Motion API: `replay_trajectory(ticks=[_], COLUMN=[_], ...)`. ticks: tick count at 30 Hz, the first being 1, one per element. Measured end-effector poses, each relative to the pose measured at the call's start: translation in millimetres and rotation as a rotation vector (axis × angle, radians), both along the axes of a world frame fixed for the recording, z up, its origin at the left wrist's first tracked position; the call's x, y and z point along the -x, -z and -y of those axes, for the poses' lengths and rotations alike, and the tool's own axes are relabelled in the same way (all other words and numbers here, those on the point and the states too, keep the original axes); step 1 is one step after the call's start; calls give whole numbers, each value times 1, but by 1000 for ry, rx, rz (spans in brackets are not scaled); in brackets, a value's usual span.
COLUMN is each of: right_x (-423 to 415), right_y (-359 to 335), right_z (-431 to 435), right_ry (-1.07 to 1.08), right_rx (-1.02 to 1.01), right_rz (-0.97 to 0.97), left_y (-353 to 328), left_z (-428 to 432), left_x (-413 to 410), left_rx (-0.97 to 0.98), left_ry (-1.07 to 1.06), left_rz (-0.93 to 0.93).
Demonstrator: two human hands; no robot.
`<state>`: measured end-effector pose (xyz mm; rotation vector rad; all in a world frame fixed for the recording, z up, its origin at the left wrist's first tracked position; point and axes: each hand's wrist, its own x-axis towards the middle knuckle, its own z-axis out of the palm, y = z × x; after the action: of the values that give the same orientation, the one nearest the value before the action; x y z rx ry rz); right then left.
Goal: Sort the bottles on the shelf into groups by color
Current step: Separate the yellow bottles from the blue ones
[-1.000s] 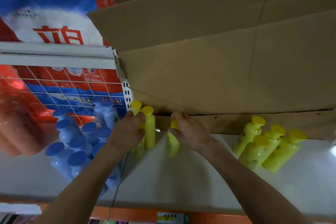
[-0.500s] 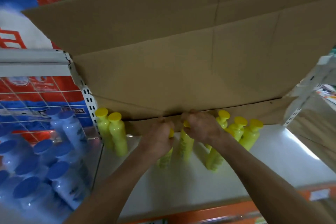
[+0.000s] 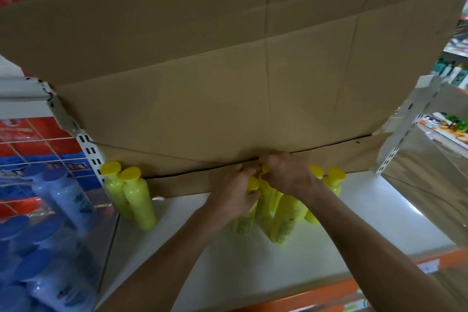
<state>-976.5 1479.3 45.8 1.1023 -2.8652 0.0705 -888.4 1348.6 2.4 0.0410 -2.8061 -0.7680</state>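
On the white shelf [image 3: 354, 230], my left hand [image 3: 234, 194] grips a yellow bottle [image 3: 244, 221] by its neck. My right hand [image 3: 286, 175] grips a second yellow bottle [image 3: 264, 200] right beside it. Both bottles stand against a cluster of several yellow bottles [image 3: 287, 220] at the shelf's middle; two caps [image 3: 335, 175] show behind my right wrist. Two more yellow bottles [image 3: 131, 197] stand apart at the shelf's left end. Several blue-capped pale blue bottles [image 3: 60, 195] fill the neighbouring bay on the left.
A large brown cardboard sheet [image 3: 228, 83] covers the back of the shelf and leans overhead. White slotted uprights [image 3: 88, 149] bound the bay on both sides. An orange strip [image 3: 379, 291] runs along the front edge. Bare shelf lies between the two yellow groups.
Both hands carried their yellow bottles to the right, away from the left pair, and now hold them against the right cluster. The view swung right as well.
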Motion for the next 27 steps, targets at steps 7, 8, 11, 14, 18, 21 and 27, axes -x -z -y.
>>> replay_trajectory(ticks=[7,8,11,14,18,21,27], right_x=[1,1,-2,-14,-41,-68,-103], right_y=[-1,-3,-8,-15,-14,-10,18], right_z=[15,21,45,72,109,142,199], right_ry=[-60,-75,-118,-179,-298,-402,-472], right_rx=[-74,-59,12,25,61,90,167], right_rz=[19,32,25,-8,90,183,223], left_y=[-13,-17,-31,-41,-40,-32,-23], left_z=[50,64,108,144,183,205,212], left_x=[-42,-51,-78,-102,-119,-124,-120], left_rx=[14,22,42,93,207,247,177], left_ry=[-124,-185,-385,-529,-669,-655,-537], left_rz=[-24,-50,-115,-131,-19,122,159])
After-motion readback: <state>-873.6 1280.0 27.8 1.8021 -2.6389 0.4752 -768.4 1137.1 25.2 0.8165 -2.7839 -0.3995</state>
